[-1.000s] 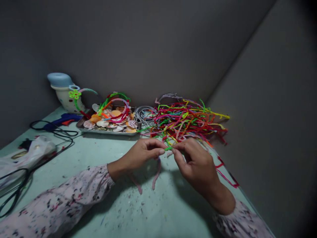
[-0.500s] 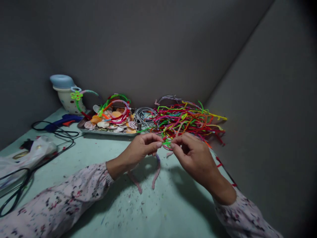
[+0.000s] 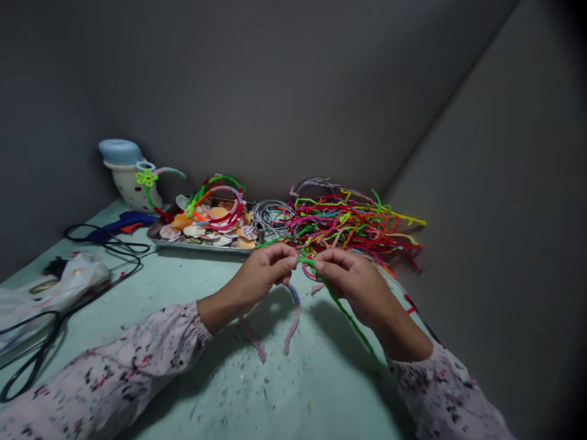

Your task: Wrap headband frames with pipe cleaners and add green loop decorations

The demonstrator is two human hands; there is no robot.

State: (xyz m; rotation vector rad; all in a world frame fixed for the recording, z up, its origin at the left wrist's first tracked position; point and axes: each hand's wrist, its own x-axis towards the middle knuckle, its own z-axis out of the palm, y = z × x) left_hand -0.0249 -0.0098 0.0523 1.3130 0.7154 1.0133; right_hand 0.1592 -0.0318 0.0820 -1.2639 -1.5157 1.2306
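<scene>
A green pipe cleaner (image 3: pixel 342 305) is pinched between both hands above the table, its long tail hanging down past my right wrist. My left hand (image 3: pixel 270 267) grips one end with thumb and forefinger. The fingertips of my right hand (image 3: pixel 351 278) close on it just to the right, a short green stretch showing between the hands. Under my left hand lies a curved pink and purple fuzzy band (image 3: pixel 293 318), partly hidden by that hand.
Behind the hands are a metal tray (image 3: pixel 202 247) of seashells with fuzzy hoops, coiled grey wire (image 3: pixel 273 215) and a heap of coloured pipe cleaners (image 3: pixel 358 223). To the left are a blue-lidded cup (image 3: pixel 131 174), a blue tool (image 3: pixel 119 226), black cable (image 3: pixel 59 321) and a plastic bag (image 3: pixel 82 275).
The green pipe cleaner's long tail now shows hanging below my right hand, where it was not visible before. Both hands stay close together, still pinching; the view has shifted slightly.
</scene>
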